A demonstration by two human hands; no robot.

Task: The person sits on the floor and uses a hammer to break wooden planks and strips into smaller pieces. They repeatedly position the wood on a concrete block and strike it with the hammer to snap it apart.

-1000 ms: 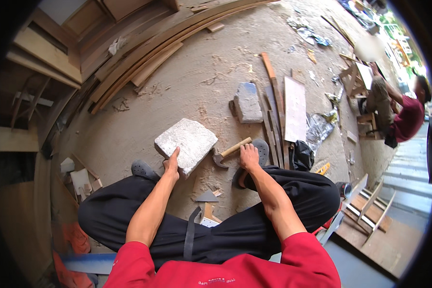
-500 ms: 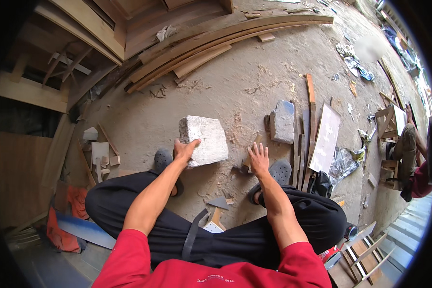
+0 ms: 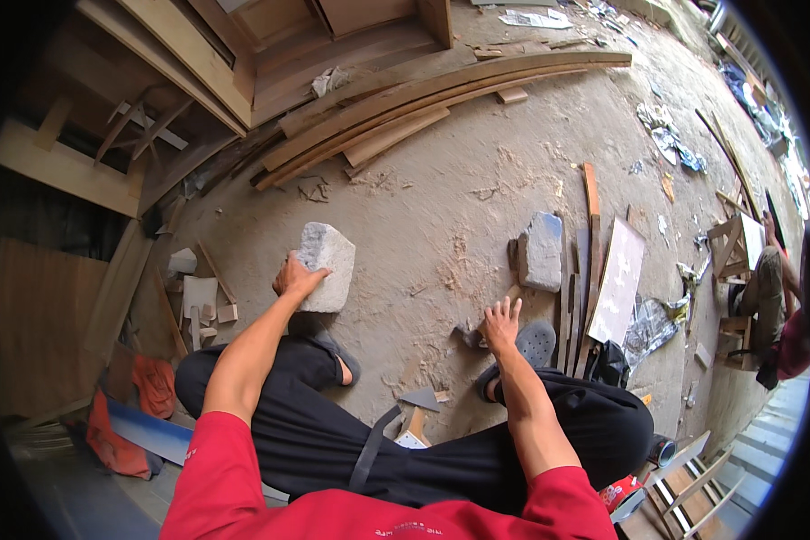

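Note:
My left hand (image 3: 299, 278) is closed on the near left edge of a rough whitish concrete block (image 3: 329, 263), thumb across its face and the other fingers partly hidden behind it. The block stands tilted, with a dark shadow beneath it. My right hand (image 3: 501, 326) hovers with its fingers spread, nothing gripped in it. Just under it lies what looks like a hammer (image 3: 467, 337), its dark head showing to the left and most of its handle covered by my fingers. A second grey block (image 3: 541, 252) with a bluish top rests beyond my right hand.
Wooden strips (image 3: 591, 261) and a pale board (image 3: 617, 281) lie right of the second block. Long planks (image 3: 441, 99) are stacked at the back by wooden cabinets (image 3: 288, 45). Offcuts (image 3: 198, 306) sit at the left. Another person (image 3: 769, 297) sits at far right.
My left hand has carried the concrete block to the left and turned it, so a narrower face shows. My right hand stays near the hammer, its fingers still spread.

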